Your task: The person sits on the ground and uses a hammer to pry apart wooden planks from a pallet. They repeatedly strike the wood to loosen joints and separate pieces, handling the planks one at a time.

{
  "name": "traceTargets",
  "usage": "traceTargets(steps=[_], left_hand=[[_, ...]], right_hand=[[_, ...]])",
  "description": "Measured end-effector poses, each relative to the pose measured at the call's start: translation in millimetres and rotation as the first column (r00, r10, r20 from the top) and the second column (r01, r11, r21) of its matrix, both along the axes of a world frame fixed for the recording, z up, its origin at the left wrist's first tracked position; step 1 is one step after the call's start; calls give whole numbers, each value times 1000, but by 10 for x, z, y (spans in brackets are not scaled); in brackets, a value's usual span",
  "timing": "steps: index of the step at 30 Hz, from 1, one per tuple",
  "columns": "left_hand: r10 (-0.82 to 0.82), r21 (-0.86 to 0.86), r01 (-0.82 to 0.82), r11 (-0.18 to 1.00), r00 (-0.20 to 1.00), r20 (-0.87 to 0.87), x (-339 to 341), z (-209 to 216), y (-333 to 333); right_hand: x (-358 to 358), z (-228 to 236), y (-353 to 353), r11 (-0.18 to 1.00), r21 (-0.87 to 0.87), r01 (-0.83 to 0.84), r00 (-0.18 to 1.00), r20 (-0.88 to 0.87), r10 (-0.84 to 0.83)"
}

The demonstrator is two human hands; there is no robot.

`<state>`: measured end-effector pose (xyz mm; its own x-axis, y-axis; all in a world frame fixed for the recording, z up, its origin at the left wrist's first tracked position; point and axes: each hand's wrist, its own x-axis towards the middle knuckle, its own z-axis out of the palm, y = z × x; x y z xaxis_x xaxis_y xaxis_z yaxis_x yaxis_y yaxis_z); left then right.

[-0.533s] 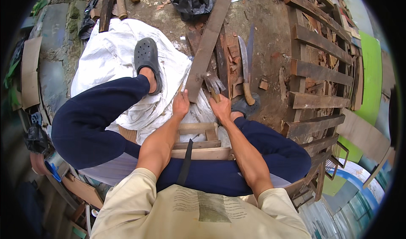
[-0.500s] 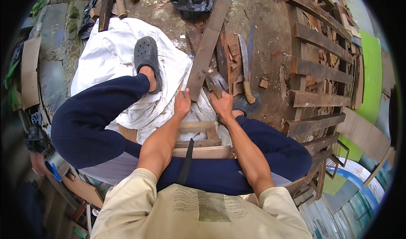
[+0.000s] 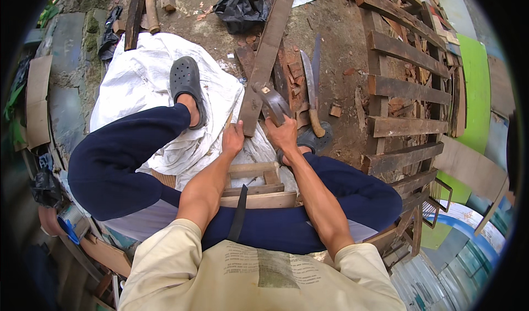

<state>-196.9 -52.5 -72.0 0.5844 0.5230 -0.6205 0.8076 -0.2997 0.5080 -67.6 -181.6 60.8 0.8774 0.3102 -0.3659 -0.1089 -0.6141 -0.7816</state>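
A long brown wooden plank (image 3: 270, 52) slants away from me, its near end between my hands. My left hand (image 3: 233, 138) is closed at the left edge of that end, thumb uppermost, its other fingers mostly hidden. In my right hand (image 3: 282, 135) is a claw hammer (image 3: 272, 100), gripped by its handle close below the head. The metal head lies at the plank's right edge, apparently over or touching it. A white sack (image 3: 143, 71) spreads under and left of the plank. Nearer my lap stands a small wooden frame (image 3: 253, 188).
Right of the hammer lies a machete (image 3: 310, 85) with a wooden handle, alongside a saw-like blade (image 3: 316, 57). A slatted wooden pallet (image 3: 408, 126) stands on the right. A black plastic bag (image 3: 241, 9) and wood scraps (image 3: 335, 110) lie on the dirt floor. My feet wear dark clogs (image 3: 185, 79).
The hammer head has shifted left toward the plank and turned slightly in my right hand. My left hand stays at the plank's near end. The whole view has shifted a little.
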Motion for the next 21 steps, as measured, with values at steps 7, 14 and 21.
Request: traceTargets(steps=[7,14,21], left_hand=[[-50,32,52,998,996,-69,41,-3,17],[-106,-6,106,994,991,-80,45,98,53],[-102,21,104,994,992,-76,43,157,57]], right_hand=[[-383,-396,-221,975,-217,-50,985,-172,12],[-26,-55,-22,995,-89,-34,998,45,38],[-285,-332,-181,943,-308,-124,985,-153,80]])
